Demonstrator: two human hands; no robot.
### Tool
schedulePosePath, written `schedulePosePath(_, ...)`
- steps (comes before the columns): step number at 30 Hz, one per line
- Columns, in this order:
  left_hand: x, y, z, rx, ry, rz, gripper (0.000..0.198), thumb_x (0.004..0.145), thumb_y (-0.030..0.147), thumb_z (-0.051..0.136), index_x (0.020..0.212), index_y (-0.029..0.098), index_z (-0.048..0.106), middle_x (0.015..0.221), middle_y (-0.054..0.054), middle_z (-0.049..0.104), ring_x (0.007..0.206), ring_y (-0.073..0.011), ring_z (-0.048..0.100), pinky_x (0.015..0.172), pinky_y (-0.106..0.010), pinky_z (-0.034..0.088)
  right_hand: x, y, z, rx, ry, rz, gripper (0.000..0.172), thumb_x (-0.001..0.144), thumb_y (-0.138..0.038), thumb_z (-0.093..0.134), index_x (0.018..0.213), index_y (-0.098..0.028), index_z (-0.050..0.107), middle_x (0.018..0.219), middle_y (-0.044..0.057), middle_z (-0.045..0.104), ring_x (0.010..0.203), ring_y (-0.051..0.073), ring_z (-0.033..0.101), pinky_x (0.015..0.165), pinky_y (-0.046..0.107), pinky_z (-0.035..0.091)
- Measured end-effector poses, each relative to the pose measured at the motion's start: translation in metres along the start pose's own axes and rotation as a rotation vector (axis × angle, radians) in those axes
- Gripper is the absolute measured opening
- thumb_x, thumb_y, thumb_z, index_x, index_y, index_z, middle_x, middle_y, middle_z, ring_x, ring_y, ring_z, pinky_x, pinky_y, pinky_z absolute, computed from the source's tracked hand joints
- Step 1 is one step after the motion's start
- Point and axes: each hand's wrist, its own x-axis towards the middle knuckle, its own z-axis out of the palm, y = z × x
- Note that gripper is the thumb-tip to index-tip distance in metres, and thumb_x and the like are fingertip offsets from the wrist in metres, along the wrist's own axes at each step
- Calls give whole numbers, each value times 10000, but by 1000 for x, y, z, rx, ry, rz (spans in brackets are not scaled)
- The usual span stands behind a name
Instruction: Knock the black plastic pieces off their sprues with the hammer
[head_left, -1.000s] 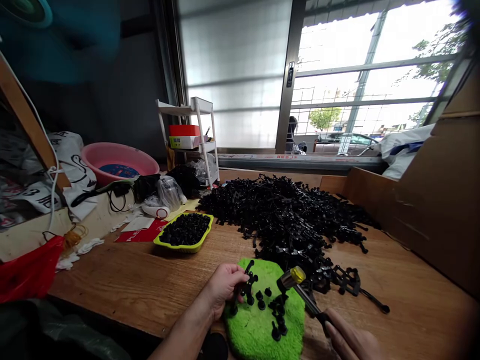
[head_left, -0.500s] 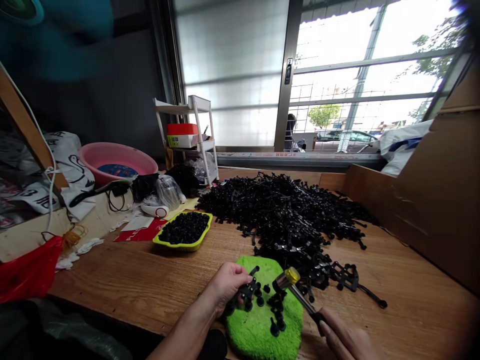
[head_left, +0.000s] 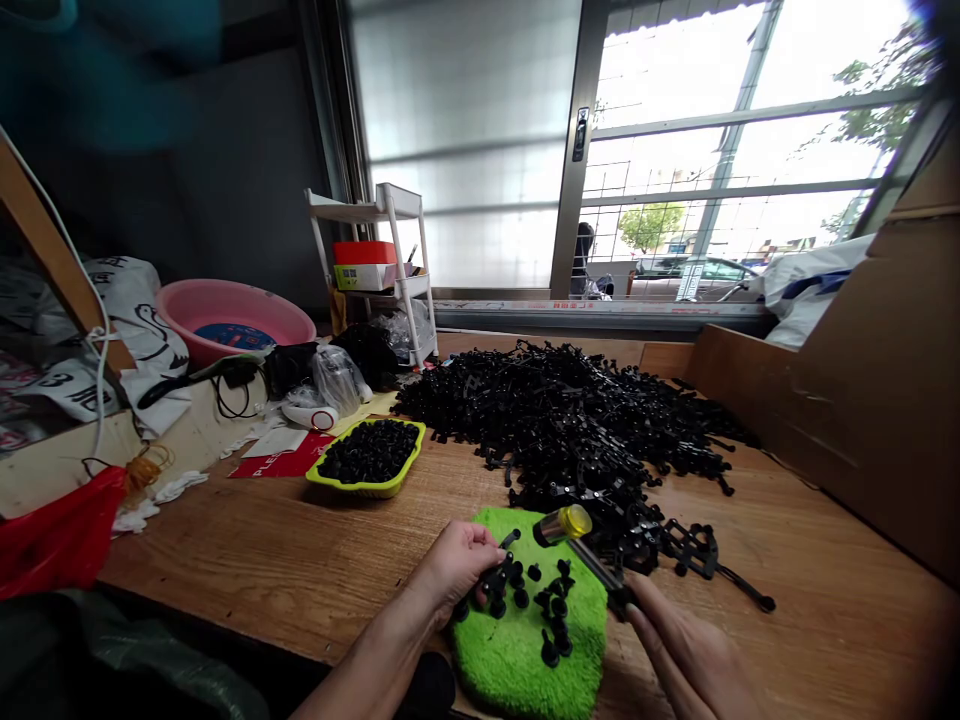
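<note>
My left hand (head_left: 463, 563) pinches a black plastic bracket (head_left: 496, 580) over the green fluffy mat (head_left: 517, 665); the fingers cover part of it. In my right hand (head_left: 679, 640) is a hammer (head_left: 562, 524) with a yellow tip and a metal head, gripped by its dark handle. The hammer head hangs above the mat, to the right of the bracket and apart from it. Several small black round-headed plugs (head_left: 555, 607) lie loose on the mat between bracket and hammer handle.
A large heap of black plastic brackets (head_left: 570, 420) spreads behind the mat. To the left stands a yellow tray (head_left: 390, 489) full of small black parts. A cardboard sheet (head_left: 885, 400) borders the right side. A pink basin (head_left: 270, 300) and white shelf rack (head_left: 409, 290) stand at the back left.
The hammer has risen slightly and moved left, its head now tilted differently, and my right hand has gone up with it. My left hand stays on the bracket.
</note>
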Motion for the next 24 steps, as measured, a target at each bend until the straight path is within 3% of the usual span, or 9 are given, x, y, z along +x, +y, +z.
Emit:
schedulePosePath(5,3,0,0,33,32,2,129,620,167,540,546,166,434,381,80,449,258,-30,332,251,-140,215,9,-3,6,-221,-190,-77,195,922,-359,267,895,-242,420,573,-26,533,465,188,529,414,269,292)
schedulePosePath(10,5,-1,0,59,32,3,128,620,177,548,546,167,445,383,88,419,253,-27,309,243,-141,182,11,-2,5,-127,-94,-73,211,939,-339,232,882,-236,406,590,-36,502,488,147,513,454,240,321)
schedulePosePath(13,6,-2,0,67,27,3,158,618,198,569,535,169,437,377,94,399,251,-24,293,248,-142,175,12,-1,7,-182,-106,-96,202,918,-362,296,834,-243,436,533,-39,497,435,171,494,420,262,273)
schedulePosePath(16,7,-3,0,71,27,-4,182,611,227,590,535,172,433,373,99,394,251,-25,294,256,-144,177,13,-1,11,-175,-107,-80,226,936,-348,224,924,-235,420,658,-5,567,551,184,561,464,258,317)
schedulePosePath(20,6,-2,0,68,18,1,201,607,263,596,524,171,438,371,94,403,245,-22,291,261,-153,145,15,-3,12,-198,-147,-70,250,924,-374,247,838,-239,440,537,-20,503,454,198,510,422,274,269)
schedulePosePath(24,2,2,-2,34,-23,3,236,598,321,604,513,165,447,373,87,414,251,-17,287,277,-164,149,14,-6,2,-77,-76,-43,256,937,-377,213,889,-237,422,669,11,574,605,184,573,507,252,378)
